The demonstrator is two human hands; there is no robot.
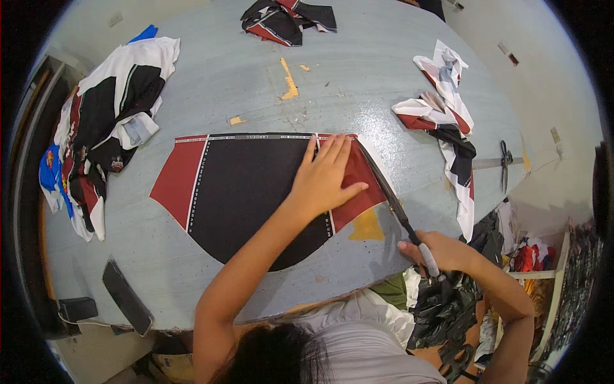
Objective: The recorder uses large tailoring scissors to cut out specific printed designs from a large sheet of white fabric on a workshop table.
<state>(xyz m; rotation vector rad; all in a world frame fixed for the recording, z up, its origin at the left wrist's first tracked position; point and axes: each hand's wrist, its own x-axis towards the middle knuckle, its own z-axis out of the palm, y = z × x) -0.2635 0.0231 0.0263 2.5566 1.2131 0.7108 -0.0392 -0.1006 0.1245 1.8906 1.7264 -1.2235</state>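
A flat cut fabric panel [249, 192], black in the middle with dark red ends and printed white strips, lies spread on the grey-blue table. My left hand [326, 176] presses flat on its right part, fingers stretched toward the top edge and thumb out to the side. My right hand [444, 253] grips the handles of a pair of long dark scissors [393, 195]. Their blades run along the slanted right edge of the red end, with the tips near its upper right corner. Whether the blades are parted cannot be made out.
A heap of printed garment pieces [121, 115] lies at the left, and black-and-red scraps [291, 22] at the far side. White trimmings [451, 121] and another pair of scissors [505, 166] sit at the right. A dark phone-like slab [126, 296] rests near the left front edge.
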